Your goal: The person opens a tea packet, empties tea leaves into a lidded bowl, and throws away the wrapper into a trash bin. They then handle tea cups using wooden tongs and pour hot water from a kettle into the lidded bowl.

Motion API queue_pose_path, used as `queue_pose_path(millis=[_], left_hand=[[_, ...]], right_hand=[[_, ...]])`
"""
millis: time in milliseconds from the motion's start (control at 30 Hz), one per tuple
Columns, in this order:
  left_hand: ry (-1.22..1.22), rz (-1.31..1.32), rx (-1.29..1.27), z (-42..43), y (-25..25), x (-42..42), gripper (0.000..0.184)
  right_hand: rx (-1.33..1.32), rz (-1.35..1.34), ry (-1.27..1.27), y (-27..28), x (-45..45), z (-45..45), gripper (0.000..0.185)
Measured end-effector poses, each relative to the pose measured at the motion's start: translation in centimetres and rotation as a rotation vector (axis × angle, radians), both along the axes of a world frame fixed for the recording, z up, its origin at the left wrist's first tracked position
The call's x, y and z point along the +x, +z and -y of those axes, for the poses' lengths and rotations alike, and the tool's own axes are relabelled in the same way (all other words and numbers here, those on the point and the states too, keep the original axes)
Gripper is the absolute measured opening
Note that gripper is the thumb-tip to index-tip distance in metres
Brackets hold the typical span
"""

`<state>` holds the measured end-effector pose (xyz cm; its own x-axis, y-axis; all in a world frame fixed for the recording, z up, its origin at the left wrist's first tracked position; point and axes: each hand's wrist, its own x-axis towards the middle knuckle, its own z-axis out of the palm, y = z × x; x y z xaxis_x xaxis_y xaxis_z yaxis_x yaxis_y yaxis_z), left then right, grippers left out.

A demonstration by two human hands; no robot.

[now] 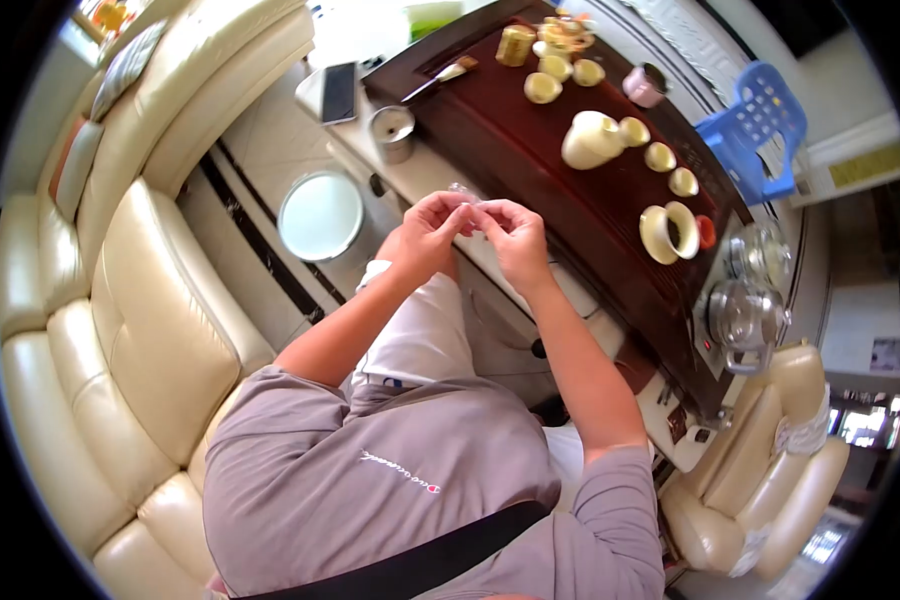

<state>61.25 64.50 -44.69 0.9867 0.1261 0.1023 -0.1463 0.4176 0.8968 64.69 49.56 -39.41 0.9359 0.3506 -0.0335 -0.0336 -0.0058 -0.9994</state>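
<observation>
My left hand (pixel 428 234) and my right hand (pixel 516 240) meet above my lap, at the near edge of the dark wooden tea tray (pixel 530 190). Thumbs and fingers of both are closed in a pinch, with the tips almost touching. Between and just beyond them shows a small clear, shiny piece like a plastic wrapper (pixel 461 189). Most of it is hidden by the fingers, so its exact kind does not show.
The tray carries a white pitcher (pixel 590 141), several small cups (pixel 543 88), a lidded bowl (pixel 658 236) and a brush (pixel 440 78). Glass kettles (pixel 746 312) stand at its right end. A phone (pixel 339 93), metal canister (pixel 392 134) and round bin (pixel 321 216) are left.
</observation>
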Motion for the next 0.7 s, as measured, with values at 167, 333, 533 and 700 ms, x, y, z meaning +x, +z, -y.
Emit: queue_pose_path(millis=[167, 333, 533, 700], left_hand=[[0.348, -0.108, 0.115, -8.3, -6.1, -4.4, 0.034], [0.594, -0.379, 1.093, -15.5, -16.7, -7.9, 0.039], [0.519, -0.499, 1.426, -18.3, -19.9, -8.2, 0.048], [0.612, -0.292, 1.298, -20.3, -15.9, -8.7, 0.028]], right_hand=[[-0.006, -0.179, 0.085, -5.4, -0.3, -9.6, 0.015], [-0.336, 0.123, 0.087, -10.3, -0.8, -16.4, 0.015], [-0.677, -0.077, 0.245, -13.8, -0.3, -20.9, 0.016], [-0.617, -0.390, 0.214, -13.5, 0.6, -21.7, 0.015]])
